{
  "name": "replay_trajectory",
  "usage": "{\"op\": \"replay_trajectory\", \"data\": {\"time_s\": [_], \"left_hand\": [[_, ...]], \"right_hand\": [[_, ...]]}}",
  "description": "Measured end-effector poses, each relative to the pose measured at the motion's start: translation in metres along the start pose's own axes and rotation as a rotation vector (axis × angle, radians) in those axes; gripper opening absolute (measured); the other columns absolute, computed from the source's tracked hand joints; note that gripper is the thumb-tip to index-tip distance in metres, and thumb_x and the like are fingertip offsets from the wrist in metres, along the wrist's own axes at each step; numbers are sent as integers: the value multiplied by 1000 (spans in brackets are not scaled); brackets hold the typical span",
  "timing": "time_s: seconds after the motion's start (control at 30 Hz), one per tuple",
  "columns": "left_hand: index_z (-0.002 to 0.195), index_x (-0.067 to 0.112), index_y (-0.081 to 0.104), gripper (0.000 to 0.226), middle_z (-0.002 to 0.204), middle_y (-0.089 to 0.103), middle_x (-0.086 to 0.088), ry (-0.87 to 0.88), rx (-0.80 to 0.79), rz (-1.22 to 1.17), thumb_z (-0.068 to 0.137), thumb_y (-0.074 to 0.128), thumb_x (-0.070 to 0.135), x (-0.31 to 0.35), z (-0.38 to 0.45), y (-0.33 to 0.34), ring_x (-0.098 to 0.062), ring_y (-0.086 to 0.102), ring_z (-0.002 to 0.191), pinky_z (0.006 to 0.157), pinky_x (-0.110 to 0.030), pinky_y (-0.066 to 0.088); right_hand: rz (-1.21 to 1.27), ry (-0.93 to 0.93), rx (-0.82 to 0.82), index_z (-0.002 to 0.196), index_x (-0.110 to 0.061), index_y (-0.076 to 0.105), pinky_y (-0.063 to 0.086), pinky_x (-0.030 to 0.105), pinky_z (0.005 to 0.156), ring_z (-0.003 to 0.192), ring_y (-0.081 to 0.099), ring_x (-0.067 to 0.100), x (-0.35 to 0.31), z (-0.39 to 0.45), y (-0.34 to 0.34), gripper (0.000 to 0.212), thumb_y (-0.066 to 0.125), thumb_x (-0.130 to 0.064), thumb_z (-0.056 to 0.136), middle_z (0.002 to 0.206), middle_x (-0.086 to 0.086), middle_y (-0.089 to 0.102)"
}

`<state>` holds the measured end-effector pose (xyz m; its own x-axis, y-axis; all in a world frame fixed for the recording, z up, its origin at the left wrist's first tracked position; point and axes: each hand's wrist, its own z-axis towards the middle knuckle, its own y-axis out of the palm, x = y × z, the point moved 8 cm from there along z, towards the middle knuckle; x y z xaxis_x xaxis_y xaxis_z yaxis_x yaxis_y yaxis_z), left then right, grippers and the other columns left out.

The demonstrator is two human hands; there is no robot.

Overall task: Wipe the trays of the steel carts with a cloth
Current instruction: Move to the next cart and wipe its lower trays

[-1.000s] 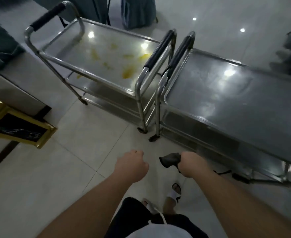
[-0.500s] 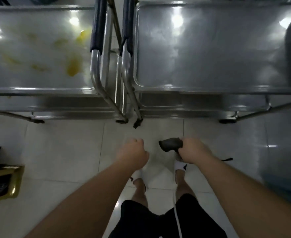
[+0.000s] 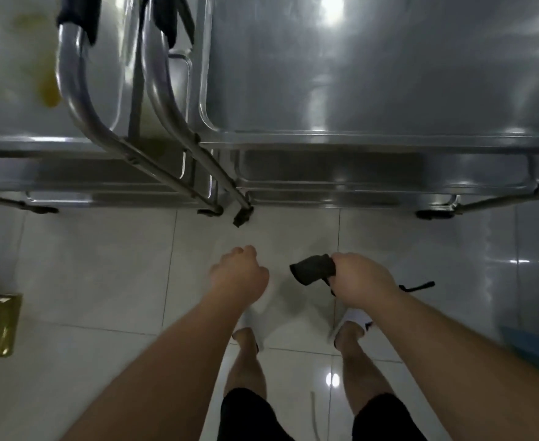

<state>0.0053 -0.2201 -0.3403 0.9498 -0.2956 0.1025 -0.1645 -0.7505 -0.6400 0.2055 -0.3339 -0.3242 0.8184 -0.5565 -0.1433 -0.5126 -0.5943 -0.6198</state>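
While both arms reach forward over the tiled floor, nothing has been wiped yet by the look of it: no hand is on either cart. Nearest us, the right hand is clenched around a dark cloth, bunched into a short roll that sticks out of the fist toward the left hand, its long axis running roughly left to right and tipping a little downward at the free end. It hangs in the air above the floor, well short of the carts. The left hand is curled into a loose fist and grasps nothing.

Further out stand two steel carts side by side, their handle frames almost touching in the middle. The right cart's top tray shows a dull, streaky sheen with no obvious spill; I can't tell whether it's clean. On the left cart's top tray, yellow stains sit close to its right edge, next to the black-gripped handle. That's the obvious job waiting. The lower trays show only as front edges, so their condition is hidden. I'd call the task barely begun.
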Motion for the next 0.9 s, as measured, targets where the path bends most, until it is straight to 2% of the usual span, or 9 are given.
{"op": "replay_trajectory", "data": {"time_s": [0.23,0.37,0.4,0.47,0.53,0.63,0.7,0.77,0.9], "left_hand": [[147,21,47,47,139,54,-6,11,2,25,104,45,40,15,86,55,-28,52,128,100,-44,44],[141,20,51,42,138,56,-5,86,88,140,101,47,33,5,144,73,-29,54,126,99,-45,44],[138,19,52,41,136,57,-6,110,121,163,100,48,32,1,160,78,-29,55,124,97,-45,44],[137,19,53,41,138,58,-6,133,171,195,99,49,33,-7,194,86,-29,56,125,96,-45,44],[141,20,52,45,142,56,-6,144,204,226,99,49,36,-13,231,92,-30,55,127,98,-46,44],[141,24,54,45,145,56,-5,171,276,289,99,48,37,-18,281,97,-30,57,129,98,-47,46],[135,24,55,39,139,58,-3,180,316,323,99,46,36,-18,308,100,-28,60,125,93,-46,47],[132,22,54,35,133,59,-4,202,342,352,100,45,35,-17,333,106,-29,62,120,88,-44,48],[136,22,56,39,127,64,-2,302,470,477,102,45,38,-15,372,112,-28,65,117,91,-45,54]], "right_hand": [[-38,-12,54,122,-20,60,54,41,80,98,67,31,27,101,26,22,47,-28,105,111,8,66],[31,-74,44,132,-15,62,47,35,85,113,63,28,21,175,68,29,50,-19,106,128,9,65],[11,-87,61,131,-17,62,49,37,84,108,64,28,18,191,76,28,50,-20,106,122,8,66],[-11,-103,162,124,-21,62,51,38,71,86,61,26,11,223,83,24,50,-23,103,101,3,62],[3,-124,215,122,-23,61,49,37,69,83,61,26,5,255,90,24,50,-24,101,98,2,61],[13,-147,259,127,-24,62,55,38,77,94,68,29,3,304,101,28,51,-24,102,107,4,68],[72,-153,245,136,-25,62,55,38,90,108,68,29,2,334,104,33,52,-26,104,124,6,69],[129,-180,269,141,-26,60,54,44,99,117,64,29,-1,362,103,38,53,-24,104,137,6,64],[67,-293,513,160,-30,33,50,51,104,130,55,32,-14,405,90,60,49,-22,103,153,5,50]]}}
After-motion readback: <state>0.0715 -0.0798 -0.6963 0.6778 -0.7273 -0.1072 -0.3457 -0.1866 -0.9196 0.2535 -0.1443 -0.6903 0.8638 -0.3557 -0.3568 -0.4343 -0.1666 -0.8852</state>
